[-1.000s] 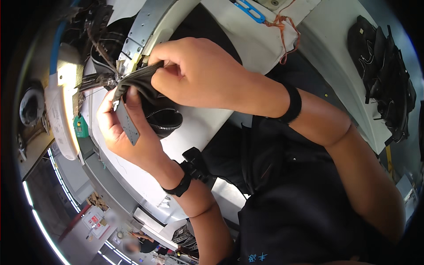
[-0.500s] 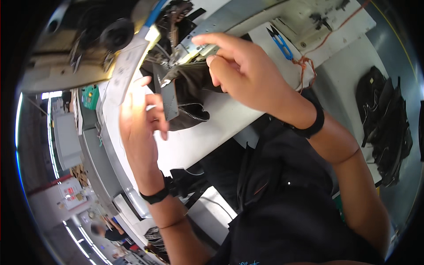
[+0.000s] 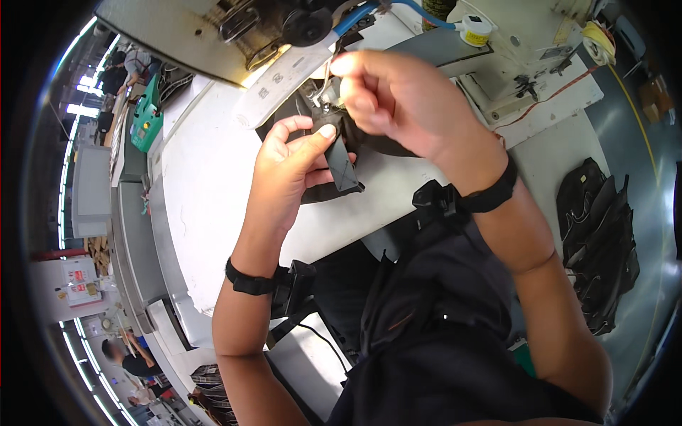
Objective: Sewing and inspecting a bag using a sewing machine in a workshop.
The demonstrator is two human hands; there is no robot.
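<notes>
My left hand (image 3: 284, 162) is closed on a dark grey fabric strap (image 3: 343, 167), thumb on top. Cross stitching marks the strap's lower end. Beneath it, dark cloth (image 3: 323, 193) lies on the white table, partly hidden by my hand. The strap's upper end lies by the needle area of a sewing machine (image 3: 284, 78). My right hand (image 3: 408, 106) is raised beside the needle area, its fingers curled in and the index tip near a thin metal part. Whatever these fingers hold, if anything, cannot be made out.
A blue hose (image 3: 356, 18) crosses the machine head. Behind my right hand stands a small white bottle (image 3: 474, 30) with a yellow label. Dark sewn pieces (image 3: 597, 248) lie in a pile at the right. A green device (image 3: 147, 117) and other people are at the left.
My left hand, spread and blurred before, has moved onto the strap and closed on it. My right hand stays by the needle area. The view has shifted, and the blue snips are out of sight.
</notes>
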